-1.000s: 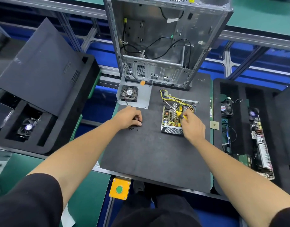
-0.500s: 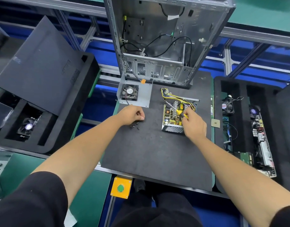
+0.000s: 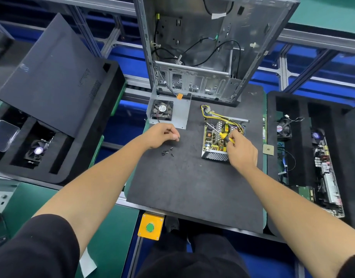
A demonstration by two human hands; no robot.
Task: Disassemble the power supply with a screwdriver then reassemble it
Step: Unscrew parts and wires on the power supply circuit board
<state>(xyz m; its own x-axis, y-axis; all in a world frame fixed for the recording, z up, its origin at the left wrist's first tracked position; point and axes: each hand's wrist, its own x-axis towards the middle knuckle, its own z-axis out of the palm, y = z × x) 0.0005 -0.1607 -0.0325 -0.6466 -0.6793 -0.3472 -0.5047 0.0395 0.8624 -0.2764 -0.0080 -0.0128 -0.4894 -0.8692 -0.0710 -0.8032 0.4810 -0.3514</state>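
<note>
Open power supply [image 3: 216, 141] sits on the dark mat [image 3: 192, 187], right of centre, lid off, circuit board and yellow wires [image 3: 222, 117] exposed, mesh side wall facing the person. Right hand [image 3: 241, 151] is over the near right corner of the supply, fingers curled round the yellow-and-black handle of a screwdriver [image 3: 220, 134]; the shaft angles up and left with its tip over the board near the back left, can't tell if the tip is seated in a screw. Left hand [image 3: 164, 135] hovers above the mat left of the supply, fingers curled with thumb and forefinger tips pinched together, whether a screw is between them is too small to tell. A small cluster of black screws [image 3: 167, 152] lies loose on the mat just below the left hand, apart from it. The detached lid [image 3: 180, 113] with a black fan [image 3: 162, 110] mounted on it lies at the mat's far left edge, just beyond the left hand. An empty computer case [image 3: 212, 47] stands upright at the back of the mat, side open, black cables hanging inside. A small square chip [image 3: 268, 150] lies at the mat's right edge. Black foam trays either side: left tray [image 3: 88, 157] has a dark panel [image 3: 52, 77] leaning across it and a fan in a slot, right tray [image 3: 272, 167] holds a fan and a circuit board [image 3: 327, 173]. Yellow box with a green button [image 3: 150, 227] at the bench's near edge
</note>
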